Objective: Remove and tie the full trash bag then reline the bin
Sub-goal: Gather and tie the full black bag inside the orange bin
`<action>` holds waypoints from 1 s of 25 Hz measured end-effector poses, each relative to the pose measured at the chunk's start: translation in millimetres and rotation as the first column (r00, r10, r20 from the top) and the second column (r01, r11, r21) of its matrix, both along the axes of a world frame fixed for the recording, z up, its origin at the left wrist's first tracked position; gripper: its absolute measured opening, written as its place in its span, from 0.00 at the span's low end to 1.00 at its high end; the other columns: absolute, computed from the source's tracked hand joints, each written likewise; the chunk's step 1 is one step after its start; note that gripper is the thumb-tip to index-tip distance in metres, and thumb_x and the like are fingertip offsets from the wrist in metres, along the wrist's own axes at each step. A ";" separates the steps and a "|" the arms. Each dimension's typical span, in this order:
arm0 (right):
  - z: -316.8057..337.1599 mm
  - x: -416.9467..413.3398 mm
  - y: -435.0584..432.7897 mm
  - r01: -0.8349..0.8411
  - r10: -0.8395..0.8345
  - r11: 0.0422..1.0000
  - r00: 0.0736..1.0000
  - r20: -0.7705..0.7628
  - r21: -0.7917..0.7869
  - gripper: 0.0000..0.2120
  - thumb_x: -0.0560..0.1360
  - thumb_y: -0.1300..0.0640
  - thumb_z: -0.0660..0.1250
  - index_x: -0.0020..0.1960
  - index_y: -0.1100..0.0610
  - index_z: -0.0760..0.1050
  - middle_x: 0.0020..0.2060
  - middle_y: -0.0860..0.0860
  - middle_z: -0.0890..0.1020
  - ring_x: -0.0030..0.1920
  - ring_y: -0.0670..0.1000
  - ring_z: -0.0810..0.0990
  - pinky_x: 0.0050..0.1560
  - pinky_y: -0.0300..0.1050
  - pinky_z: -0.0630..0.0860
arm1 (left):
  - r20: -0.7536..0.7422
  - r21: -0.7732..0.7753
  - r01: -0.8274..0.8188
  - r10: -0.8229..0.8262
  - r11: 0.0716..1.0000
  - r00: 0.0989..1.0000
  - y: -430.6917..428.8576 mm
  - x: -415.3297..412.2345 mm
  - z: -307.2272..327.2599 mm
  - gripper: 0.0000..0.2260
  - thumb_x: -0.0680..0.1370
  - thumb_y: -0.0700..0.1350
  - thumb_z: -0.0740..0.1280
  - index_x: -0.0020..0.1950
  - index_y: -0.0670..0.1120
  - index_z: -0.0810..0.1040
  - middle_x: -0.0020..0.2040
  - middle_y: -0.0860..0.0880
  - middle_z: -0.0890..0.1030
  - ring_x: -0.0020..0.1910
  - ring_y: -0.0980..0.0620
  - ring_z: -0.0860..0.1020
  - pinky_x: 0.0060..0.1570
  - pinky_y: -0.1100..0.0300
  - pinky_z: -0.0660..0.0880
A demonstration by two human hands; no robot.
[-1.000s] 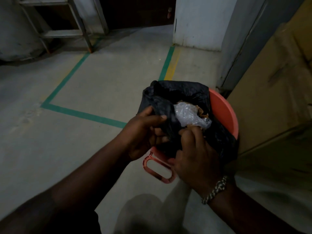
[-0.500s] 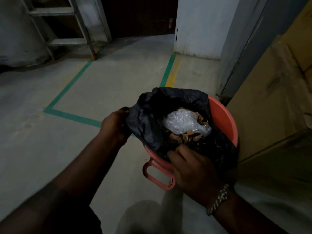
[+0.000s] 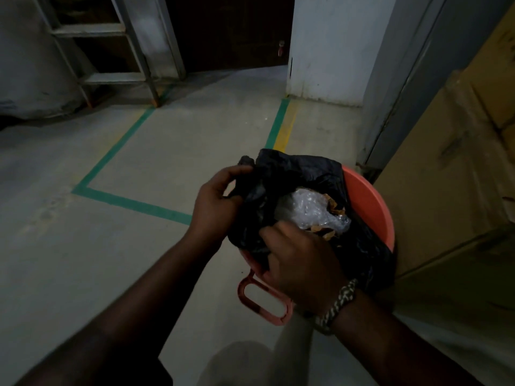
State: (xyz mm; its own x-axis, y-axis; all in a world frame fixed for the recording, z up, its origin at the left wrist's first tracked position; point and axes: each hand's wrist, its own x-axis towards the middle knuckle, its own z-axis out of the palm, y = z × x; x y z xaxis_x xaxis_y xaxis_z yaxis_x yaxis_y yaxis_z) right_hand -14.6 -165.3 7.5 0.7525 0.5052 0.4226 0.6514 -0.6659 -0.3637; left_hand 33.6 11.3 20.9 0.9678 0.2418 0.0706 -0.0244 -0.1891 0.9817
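Note:
A black trash bag (image 3: 301, 174) sits in an orange plastic bin (image 3: 370, 201) on the concrete floor. Clear crumpled plastic (image 3: 309, 210) and brown scraps lie in the bag's open mouth. My left hand (image 3: 217, 207) grips the bag's left edge, bunched and lifted above the rim. My right hand (image 3: 301, 260) holds the near edge of the bag over the bin's front rim; its fingertips are hidden in the black plastic. A braided band circles my right wrist.
The bin's orange handle (image 3: 262, 302) juts toward me. Large cardboard boxes (image 3: 457, 176) stand close on the right, beside a grey door frame (image 3: 398, 87). A metal ladder frame (image 3: 117, 51) stands at the back left. Green tape lines (image 3: 131, 201) mark the floor.
My left hand has gathered the bag's left edge and pulled it up and inward. My right hand has shifted up onto the near edge of the bag.

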 end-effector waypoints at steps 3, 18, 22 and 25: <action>20.3 14.3 15.8 0.012 -0.007 0.996 0.998 -0.065 0.084 0.17 0.79 0.49 0.52 0.51 0.57 0.77 0.43 0.54 0.77 0.37 0.59 0.78 0.34 0.55 0.79 | 0.135 0.058 0.016 -0.024 0.998 0.991 7.7 1.8 10.2 0.30 0.70 0.25 0.61 0.66 0.49 0.78 0.58 0.51 0.84 0.60 0.53 0.82 0.53 0.55 0.80; 48.3 59.1 -14.8 0.252 -0.242 0.967 0.944 -0.224 0.019 0.05 0.73 0.56 0.65 0.39 0.54 0.71 0.30 0.51 0.75 0.33 0.56 0.77 0.32 0.52 0.76 | 0.342 -0.058 0.366 -0.326 0.929 0.881 -16.9 -10.5 4.4 0.33 0.66 0.23 0.63 0.70 0.39 0.61 0.65 0.50 0.75 0.54 0.48 0.80 0.50 0.53 0.76; 53.5 49.0 -12.1 0.163 -0.130 0.982 0.948 -0.289 0.092 0.03 0.72 0.56 0.65 0.41 0.53 0.73 0.31 0.50 0.77 0.33 0.52 0.77 0.33 0.50 0.76 | 0.065 0.181 0.453 -0.471 0.873 0.880 -23.1 -11.6 -15.5 0.24 0.71 0.40 0.75 0.65 0.54 0.75 0.60 0.60 0.81 0.59 0.61 0.80 0.56 0.60 0.78; 59.1 54.4 -19.3 0.062 0.048 0.961 0.922 -0.383 0.271 0.09 0.73 0.53 0.62 0.41 0.53 0.80 0.31 0.51 0.81 0.32 0.52 0.80 0.33 0.53 0.75 | 0.157 0.227 0.281 -0.319 0.933 0.935 -27.8 -14.3 -18.2 0.14 0.72 0.39 0.68 0.54 0.52 0.83 0.50 0.56 0.86 0.52 0.60 0.83 0.49 0.61 0.79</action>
State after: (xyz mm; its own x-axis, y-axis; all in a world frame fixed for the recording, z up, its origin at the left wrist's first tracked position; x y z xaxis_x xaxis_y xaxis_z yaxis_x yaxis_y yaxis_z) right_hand 39.8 -184.5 66.6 0.8866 0.4061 0.2215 0.4207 -0.5087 -0.7512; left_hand 19.4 -16.4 2.7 0.9568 -0.0953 0.2748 -0.2908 -0.3331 0.8969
